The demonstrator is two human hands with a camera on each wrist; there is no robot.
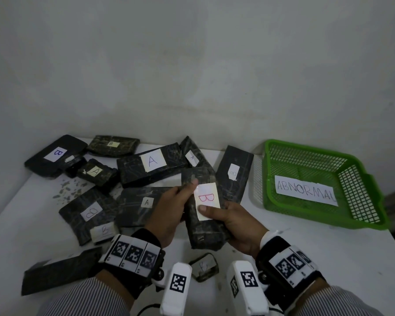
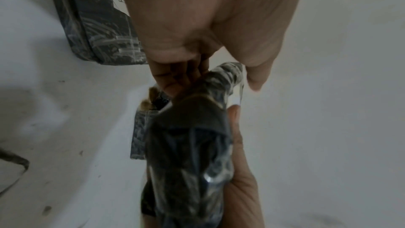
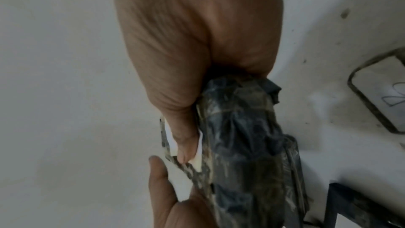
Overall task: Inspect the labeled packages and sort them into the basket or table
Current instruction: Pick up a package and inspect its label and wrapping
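A black wrapped package [image 1: 202,233] with a white label bearing a red "B" [image 1: 206,198] is held above the table by both hands. My left hand [image 1: 173,206] grips its upper left edge, thumb on top near the label. My right hand [image 1: 235,226] grips its lower right side, thumb pressing the label's lower part. The left wrist view shows the package [image 2: 188,153] end-on between both hands. In the right wrist view the package [image 3: 243,138] sits under my right hand's thumb [image 3: 184,141]. The green basket [image 1: 363,185] holds only a paper reading "ABNORMAL" [image 1: 306,190].
Several black packages labeled A or B lie across the white table [image 1: 328,252] at left and centre: a long A package [image 1: 152,164], a B package [image 1: 55,156], another B package [image 1: 234,176] beside the basket. A small framed label [image 1: 204,266] lies near my wrists. Crumbs [image 1: 69,190] are scattered at left.
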